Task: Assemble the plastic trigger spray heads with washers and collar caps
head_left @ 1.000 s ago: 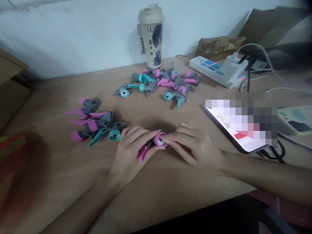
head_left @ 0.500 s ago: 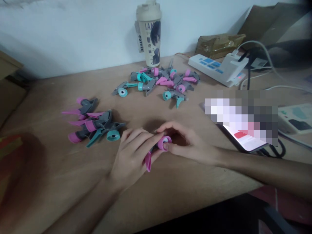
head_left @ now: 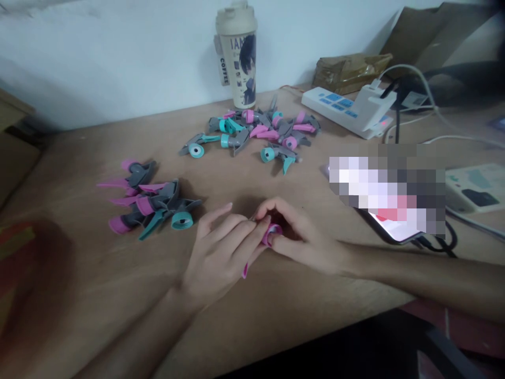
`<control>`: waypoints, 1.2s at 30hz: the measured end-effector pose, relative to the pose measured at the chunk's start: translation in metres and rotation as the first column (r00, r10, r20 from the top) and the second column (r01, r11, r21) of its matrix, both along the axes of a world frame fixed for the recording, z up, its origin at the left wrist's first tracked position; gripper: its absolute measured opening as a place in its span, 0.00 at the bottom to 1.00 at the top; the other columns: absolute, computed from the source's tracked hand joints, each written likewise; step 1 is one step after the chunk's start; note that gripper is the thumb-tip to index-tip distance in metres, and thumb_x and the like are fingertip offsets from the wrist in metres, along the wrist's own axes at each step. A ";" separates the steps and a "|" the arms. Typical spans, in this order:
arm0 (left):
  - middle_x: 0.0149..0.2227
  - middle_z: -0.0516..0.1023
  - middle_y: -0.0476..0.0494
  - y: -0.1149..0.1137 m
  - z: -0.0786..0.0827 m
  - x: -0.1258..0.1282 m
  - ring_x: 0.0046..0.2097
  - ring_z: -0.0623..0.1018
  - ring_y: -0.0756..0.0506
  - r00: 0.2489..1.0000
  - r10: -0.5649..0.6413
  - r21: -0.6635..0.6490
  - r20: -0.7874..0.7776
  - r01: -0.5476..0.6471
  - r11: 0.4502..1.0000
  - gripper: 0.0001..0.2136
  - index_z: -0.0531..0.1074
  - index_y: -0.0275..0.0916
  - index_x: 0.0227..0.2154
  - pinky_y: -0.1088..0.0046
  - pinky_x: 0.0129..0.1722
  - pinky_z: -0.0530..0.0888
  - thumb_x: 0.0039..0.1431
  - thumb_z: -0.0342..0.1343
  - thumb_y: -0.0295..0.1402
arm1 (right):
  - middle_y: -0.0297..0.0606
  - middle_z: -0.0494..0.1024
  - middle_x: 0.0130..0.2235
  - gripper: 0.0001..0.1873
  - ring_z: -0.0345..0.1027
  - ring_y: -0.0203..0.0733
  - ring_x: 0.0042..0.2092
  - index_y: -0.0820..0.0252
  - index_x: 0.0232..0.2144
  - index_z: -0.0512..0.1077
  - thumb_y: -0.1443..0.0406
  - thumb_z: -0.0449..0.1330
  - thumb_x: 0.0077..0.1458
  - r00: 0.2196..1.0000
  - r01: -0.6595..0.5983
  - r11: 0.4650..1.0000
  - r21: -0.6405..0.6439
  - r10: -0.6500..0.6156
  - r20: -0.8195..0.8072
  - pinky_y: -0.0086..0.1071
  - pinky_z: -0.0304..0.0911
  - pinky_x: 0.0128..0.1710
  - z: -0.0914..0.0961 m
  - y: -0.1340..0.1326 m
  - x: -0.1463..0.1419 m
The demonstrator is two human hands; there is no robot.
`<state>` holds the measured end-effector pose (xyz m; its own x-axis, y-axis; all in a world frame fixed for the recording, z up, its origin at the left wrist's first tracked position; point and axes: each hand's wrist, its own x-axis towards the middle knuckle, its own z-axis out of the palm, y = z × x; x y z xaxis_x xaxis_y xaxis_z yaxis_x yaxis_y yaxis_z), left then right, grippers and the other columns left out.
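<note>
Left hand: fingers closed around a pink-collared spray head at the near centre of the table; farthest finger stands apart. Right hand: thumb and fingers clamped on the collar. Similar spray heads lie left; a larger group lies far centre, near the cup.

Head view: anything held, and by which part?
A spray head, held in the left hand around its mostly hidden body. The right hand has its thumb at the open end of the pink collar; whether it also grips is unclear.
</note>
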<state>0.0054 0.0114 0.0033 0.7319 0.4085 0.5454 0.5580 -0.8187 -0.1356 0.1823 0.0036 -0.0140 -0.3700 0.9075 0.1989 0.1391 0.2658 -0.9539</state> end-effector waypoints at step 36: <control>0.38 0.77 0.48 0.004 0.003 -0.013 0.40 0.75 0.46 0.895 0.205 -0.522 0.396 0.035 0.852 0.12 0.72 0.44 0.41 0.66 0.40 0.72 0.52 0.61 0.33 | 0.43 0.68 0.48 0.33 0.61 0.46 0.51 0.57 0.48 0.62 0.54 0.67 0.41 0.970 -0.075 0.918 0.389 -0.023 0.241 0.43 0.59 0.51 0.008 0.013 0.019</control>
